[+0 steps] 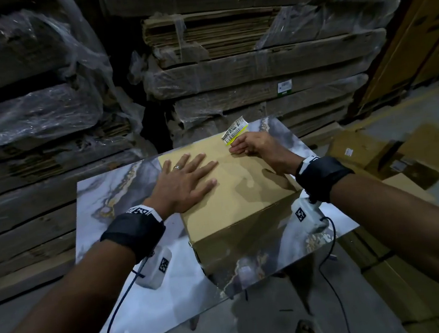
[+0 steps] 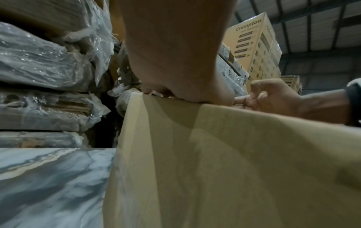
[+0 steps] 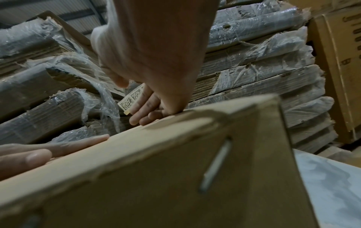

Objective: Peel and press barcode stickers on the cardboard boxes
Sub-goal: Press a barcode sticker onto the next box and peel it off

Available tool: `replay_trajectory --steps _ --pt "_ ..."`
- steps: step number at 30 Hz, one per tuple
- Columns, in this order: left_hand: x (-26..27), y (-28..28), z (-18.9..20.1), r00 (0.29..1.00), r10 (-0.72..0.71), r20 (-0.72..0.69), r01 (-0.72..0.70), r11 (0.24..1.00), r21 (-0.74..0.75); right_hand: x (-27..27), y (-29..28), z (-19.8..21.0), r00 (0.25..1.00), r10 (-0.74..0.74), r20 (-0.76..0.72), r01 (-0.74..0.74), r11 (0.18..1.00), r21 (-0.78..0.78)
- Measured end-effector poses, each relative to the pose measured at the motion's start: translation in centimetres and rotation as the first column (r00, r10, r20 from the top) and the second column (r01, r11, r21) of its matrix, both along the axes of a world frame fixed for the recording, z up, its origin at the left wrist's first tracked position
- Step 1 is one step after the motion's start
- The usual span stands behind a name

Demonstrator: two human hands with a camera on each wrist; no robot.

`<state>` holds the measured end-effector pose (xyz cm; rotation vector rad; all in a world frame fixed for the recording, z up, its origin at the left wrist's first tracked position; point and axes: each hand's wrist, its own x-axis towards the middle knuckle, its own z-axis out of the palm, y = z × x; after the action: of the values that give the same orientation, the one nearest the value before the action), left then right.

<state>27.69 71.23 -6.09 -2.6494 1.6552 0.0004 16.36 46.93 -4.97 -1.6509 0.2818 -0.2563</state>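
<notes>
Box [image 1: 232,192] under flat, spread left hand [image 1: 184,182]; right hand [image 1: 251,146] pinching sticker [image 1: 235,131].

Right hand [image 3: 156,54] rests its heel on the top edge of the cardboard box [image 3: 175,177], fingers [image 3: 144,106] pinching a barcode sticker [image 3: 131,100] just beyond the box's far edge. Left hand [image 3: 29,155] lies flat on the box top. Plastic-wrapped cardboard stacks [image 3: 254,69] behind the box. Counter [image 3: 332,185] beside it.

Left hand [image 1: 184,182] flat, right hand [image 1: 254,146] pinching
</notes>
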Motion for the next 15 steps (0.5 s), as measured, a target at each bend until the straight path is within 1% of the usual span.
replay_trajectory --steps 2,3,5,7,9,10,12,15 --pt "-0.4 0.0 -0.1 0.999 0.046 0.025 -0.046 0.999 0.005 -0.4 0.2 0.2 1.0 0.006 -0.004 -0.006 0.999 -0.05" --pt "-0.6 0.1 -0.1 0.997 0.076 0.034 -0.076 0.997 0.007 -0.6 0.4 0.2 1.0 0.001 -0.005 -0.001 0.995 -0.099" --pt "-1.1 0.3 0.1 0.989 0.141 0.035 -0.141 0.99 -0.003 -1.5 0.9 0.3 1.0 -0.029 -0.008 0.025 0.959 -0.282" --pt "-1.7 0.5 0.1 0.978 0.208 0.025 -0.207 0.978 -0.038 -2.9 1.5 0.5 0.996 -0.094 -0.008 0.078 0.865 -0.495" --pt "-2.4 0.8 0.0 0.961 0.275 0.02 -0.272 0.959 -0.079 -4.5 2.0 0.4 0.99 -0.142 -0.006 0.101 0.732 -0.674" --pt "-2.8 0.9 -0.1 0.95 0.312 0.006 -0.31 0.946 -0.098 -5.3 2.2 0.4 0.987 -0.159 -0.027 0.089 0.673 -0.734" --pt "-3.4 1.1 -0.5 0.916 0.395 -0.065 -0.4 0.908 -0.125 -6.4 2.2 0.3 0.975 -0.21 -0.079 0.064 0.598 -0.799" --pt "-5.2 0.9 -0.8 0.839 0.504 -0.205 -0.536 0.832 -0.146 -6.9 2.1 0.0 0.949 -0.278 -0.15 0.032 0.557 -0.83"
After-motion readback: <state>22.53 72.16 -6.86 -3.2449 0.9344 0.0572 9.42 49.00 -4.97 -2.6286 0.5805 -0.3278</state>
